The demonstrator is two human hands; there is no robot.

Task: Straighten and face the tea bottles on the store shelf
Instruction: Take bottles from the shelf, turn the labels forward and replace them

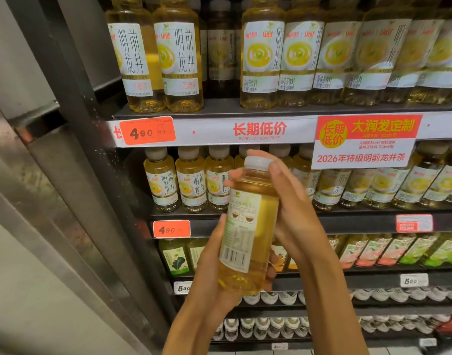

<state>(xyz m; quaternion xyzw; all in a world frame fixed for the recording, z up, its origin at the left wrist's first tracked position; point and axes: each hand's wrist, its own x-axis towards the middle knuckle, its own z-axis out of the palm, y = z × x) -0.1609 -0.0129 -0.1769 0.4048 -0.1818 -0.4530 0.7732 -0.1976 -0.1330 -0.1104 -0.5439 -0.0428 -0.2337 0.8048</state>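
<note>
Tea bottle [248, 226] in both hands

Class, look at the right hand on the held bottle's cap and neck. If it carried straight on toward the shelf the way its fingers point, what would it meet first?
Probably the row of tea bottles on the middle shelf, directly behind the held bottle. The right hand points up and leftward toward them; depth is unclear from one view.

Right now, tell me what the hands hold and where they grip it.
Both hands hold one tea bottle, off the shelf. The left hand grips its lower body and base; the right hand grips its upper body, fingers at the white cap.
</note>
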